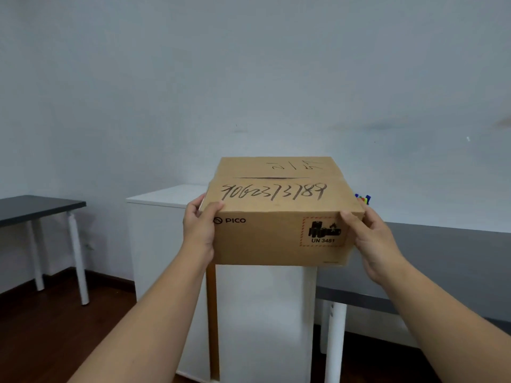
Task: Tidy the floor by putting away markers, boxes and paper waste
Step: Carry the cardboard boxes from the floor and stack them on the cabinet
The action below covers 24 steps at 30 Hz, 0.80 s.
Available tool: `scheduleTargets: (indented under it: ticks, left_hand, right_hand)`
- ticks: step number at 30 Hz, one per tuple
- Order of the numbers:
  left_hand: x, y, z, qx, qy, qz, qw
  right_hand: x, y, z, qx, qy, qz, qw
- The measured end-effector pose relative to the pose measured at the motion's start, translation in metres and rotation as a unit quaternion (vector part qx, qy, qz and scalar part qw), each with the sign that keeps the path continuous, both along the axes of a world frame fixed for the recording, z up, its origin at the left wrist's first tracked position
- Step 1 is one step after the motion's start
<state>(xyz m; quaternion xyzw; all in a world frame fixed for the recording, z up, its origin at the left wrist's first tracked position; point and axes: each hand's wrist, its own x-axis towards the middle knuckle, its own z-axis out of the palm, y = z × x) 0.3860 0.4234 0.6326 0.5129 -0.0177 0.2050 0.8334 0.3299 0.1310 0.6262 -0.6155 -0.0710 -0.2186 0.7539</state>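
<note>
A brown cardboard box (279, 214) with handwritten numbers on its lid and a PICO print on its front is held up in front of me, over a white cabinet (166, 200). My left hand (200, 228) grips the box's left front corner, thumb on the lid. At the right front corner, my right hand (370, 239) grips the box with its thumb on the front face. A few coloured markers (362, 199) peek out behind the box's right edge; most of them are hidden.
A dark-topped table with white legs (38, 208) stands at the left. A grey desk (448, 258) runs along the right wall. A white wall (249, 78) is behind. Dark wooden floor (55, 335) lies below.
</note>
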Motion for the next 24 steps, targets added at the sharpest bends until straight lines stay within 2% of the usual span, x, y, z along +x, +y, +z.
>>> scheduleTargets:
  ticks: [8,16,24]
  left_hand:
    - [0.039,0.000,0.002,-0.026,0.006,-0.026,0.999]
    - [0.083,0.009,0.012,0.008,0.026,-0.071,0.997]
    - [0.131,0.028,0.027,0.111,-0.008,-0.153,0.982]
  right_hand:
    - [0.013,-0.007,0.005,-0.028,-0.010,-0.008,1.000]
    - [0.022,0.010,0.006,-0.032,-0.015,-0.060,0.998]
    - [0.049,0.035,0.013,-0.079,-0.008,-0.139,0.987]
